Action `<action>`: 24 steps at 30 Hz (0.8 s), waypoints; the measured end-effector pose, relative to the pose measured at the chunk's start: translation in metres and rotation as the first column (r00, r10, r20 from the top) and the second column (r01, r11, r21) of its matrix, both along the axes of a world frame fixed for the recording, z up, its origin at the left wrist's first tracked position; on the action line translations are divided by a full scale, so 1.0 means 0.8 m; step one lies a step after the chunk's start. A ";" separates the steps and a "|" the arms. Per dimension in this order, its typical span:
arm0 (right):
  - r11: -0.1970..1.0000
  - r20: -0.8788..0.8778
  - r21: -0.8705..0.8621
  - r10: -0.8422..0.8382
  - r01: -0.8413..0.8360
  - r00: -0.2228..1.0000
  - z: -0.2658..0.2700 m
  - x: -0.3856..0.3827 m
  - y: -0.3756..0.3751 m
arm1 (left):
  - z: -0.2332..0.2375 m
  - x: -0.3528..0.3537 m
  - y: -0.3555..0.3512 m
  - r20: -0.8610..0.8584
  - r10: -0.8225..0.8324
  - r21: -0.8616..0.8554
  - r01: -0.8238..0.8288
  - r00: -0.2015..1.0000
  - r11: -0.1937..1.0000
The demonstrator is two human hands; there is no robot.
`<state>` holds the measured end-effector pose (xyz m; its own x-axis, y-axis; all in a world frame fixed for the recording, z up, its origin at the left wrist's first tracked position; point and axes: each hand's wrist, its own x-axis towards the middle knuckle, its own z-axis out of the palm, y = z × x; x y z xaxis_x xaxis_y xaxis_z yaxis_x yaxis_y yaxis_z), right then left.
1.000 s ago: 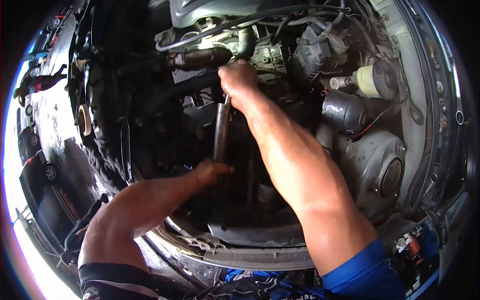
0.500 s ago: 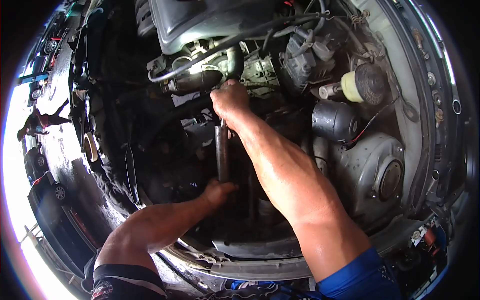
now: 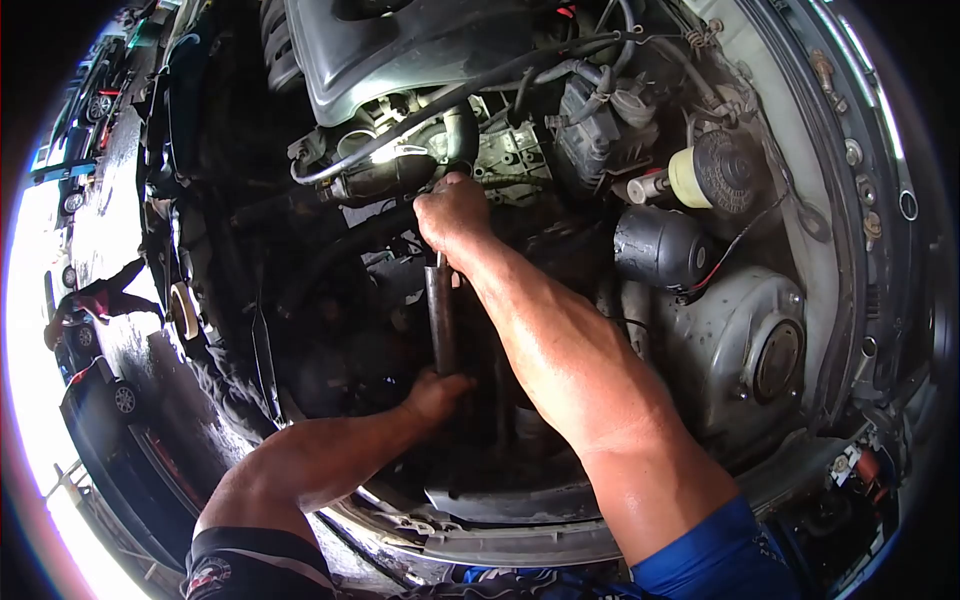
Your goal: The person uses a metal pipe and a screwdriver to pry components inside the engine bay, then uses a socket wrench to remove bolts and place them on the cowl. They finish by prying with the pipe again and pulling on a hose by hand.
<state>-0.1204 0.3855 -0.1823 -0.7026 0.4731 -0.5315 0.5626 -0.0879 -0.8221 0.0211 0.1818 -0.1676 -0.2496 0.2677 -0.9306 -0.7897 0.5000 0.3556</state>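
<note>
A metal pipe (image 3: 438, 318) stands upright in the view, over the dark middle of an engine bay. My left hand (image 3: 437, 393) is closed round its lower end. Near the upper end, a thinner rod shows between the pipe and my right hand (image 3: 455, 215), which is a fist around it. The fingertips of my right hand are hidden behind the fist, just below a dark hose and the pale metal engine casing (image 3: 515, 155).
A black engine cover (image 3: 390, 55) fills the top. On the right are a reservoir with a black cap (image 3: 725, 170), a black canister (image 3: 660, 245) and a strut tower (image 3: 735, 340). Outside at left, a person (image 3: 100, 300) and a dark car (image 3: 125, 455) show.
The view has shifted slightly, so engine parts appear a little lower and further left. Both hands keep their grips. The person outside appears lower in the view.
</note>
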 end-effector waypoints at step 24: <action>0.995 0.023 0.061 0.073 -0.074 0.997 0.000 -0.002 0.012 | 0.006 0.005 0.008 -0.011 0.017 0.002 -0.017 1.000 1.000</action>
<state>-0.1219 0.3951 -0.1827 -0.7257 0.4530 -0.5179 0.5828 0.0047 -0.8126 0.0247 0.1885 -0.1631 -0.2639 0.2655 -0.9273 -0.7942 0.4858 0.3651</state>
